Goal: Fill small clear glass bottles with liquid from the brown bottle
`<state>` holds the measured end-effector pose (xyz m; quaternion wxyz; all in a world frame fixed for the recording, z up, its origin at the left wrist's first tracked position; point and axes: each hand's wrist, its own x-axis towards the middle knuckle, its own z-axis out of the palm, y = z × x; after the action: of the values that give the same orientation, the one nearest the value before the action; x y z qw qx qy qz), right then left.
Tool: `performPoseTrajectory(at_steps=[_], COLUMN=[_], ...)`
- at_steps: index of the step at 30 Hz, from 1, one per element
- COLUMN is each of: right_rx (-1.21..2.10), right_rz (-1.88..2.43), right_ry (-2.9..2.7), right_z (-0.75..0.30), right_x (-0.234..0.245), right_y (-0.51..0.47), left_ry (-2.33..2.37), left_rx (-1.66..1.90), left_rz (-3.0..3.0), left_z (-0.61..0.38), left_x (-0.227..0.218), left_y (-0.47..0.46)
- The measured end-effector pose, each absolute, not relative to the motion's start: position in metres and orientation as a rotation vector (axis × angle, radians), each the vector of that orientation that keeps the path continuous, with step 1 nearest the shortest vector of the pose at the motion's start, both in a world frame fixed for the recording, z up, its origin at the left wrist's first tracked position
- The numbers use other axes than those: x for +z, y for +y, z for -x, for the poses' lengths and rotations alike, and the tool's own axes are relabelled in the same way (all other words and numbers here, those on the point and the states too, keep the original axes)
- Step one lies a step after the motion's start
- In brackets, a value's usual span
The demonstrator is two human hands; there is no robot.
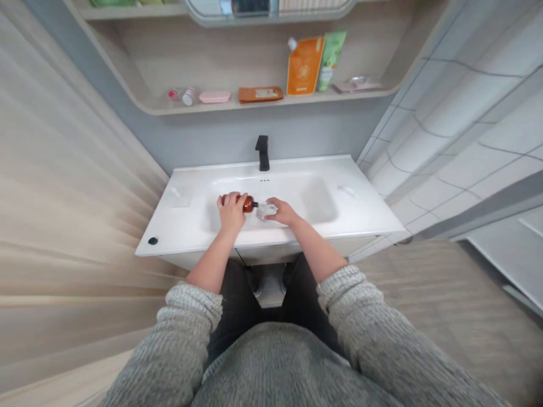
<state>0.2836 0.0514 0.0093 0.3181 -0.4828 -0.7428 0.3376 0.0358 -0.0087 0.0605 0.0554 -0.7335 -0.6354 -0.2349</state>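
Over the white sink basin point(314, 198), my left hand point(232, 213) is wrapped round a brown bottle point(249, 204). The bottle lies tilted on its side, its narrow black neck pointing right. Just beyond that neck, my right hand point(283, 211) grips a clear cup point(266, 211), whose mouth faces the bottle. Neck and cup are very close; whether they touch I cannot tell. Any liquid between them is too small to make out. A small round black cap point(153, 241) sits on the left front of the counter.
A black faucet point(263, 154) stands behind the basin. Clear items lie on both sides of the counter point(199, 240). Above, the shelf point(237, 107) holds an orange pouch point(304, 66), a green tube point(330, 61), a pink case point(214, 96) and small bottles. A beige curtain point(76, 186) hangs at left.
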Motion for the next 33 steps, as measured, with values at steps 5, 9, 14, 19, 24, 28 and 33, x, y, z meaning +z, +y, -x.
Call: performPoseTrajectory(at_steps=[5, 9, 14, 19, 24, 28, 33], right_rx=[0.866, 0.866, 0.870, 0.856, 0.844, 0.851, 0.854], right_rz=[1.261, 1.263, 1.257, 1.256, 1.253, 1.251, 1.271], right_ry=[-1.970, -1.975, -1.987, -1.992, -2.004, -1.989, -1.985], right_z=[-0.2836, -0.2841, -0.2846, -0.2851, -0.2852, -0.2845, -0.2848], right_x=[0.0093, 0.0099, 0.0094, 0.0060, 0.0049, 0.0056, 0.0044], right_y=[0.0518, 0.0520, 0.0524, 0.0539, 0.0543, 0.0538, 0.0543], left_ry=[-1.907, -1.920, -1.918, -1.905, -1.902, -1.896, -1.883], left_rx=[-0.707, -0.697, -0.712, -0.744, -0.715, -0.729, -0.763], left_rz=[2.228, 2.223, 2.230, 2.241, 2.224, 2.225, 2.235], left_z=[-0.0354, -0.0364, -0.0369, -0.0360, -0.0361, -0.0360, -0.0350], left_x=[0.0595, 0.0608, 0.0617, 0.0601, 0.0595, 0.0591, 0.0565], left_y=[-0.0085, -0.0090, -0.0097, -0.0089, -0.0086, -0.0084, -0.0074])
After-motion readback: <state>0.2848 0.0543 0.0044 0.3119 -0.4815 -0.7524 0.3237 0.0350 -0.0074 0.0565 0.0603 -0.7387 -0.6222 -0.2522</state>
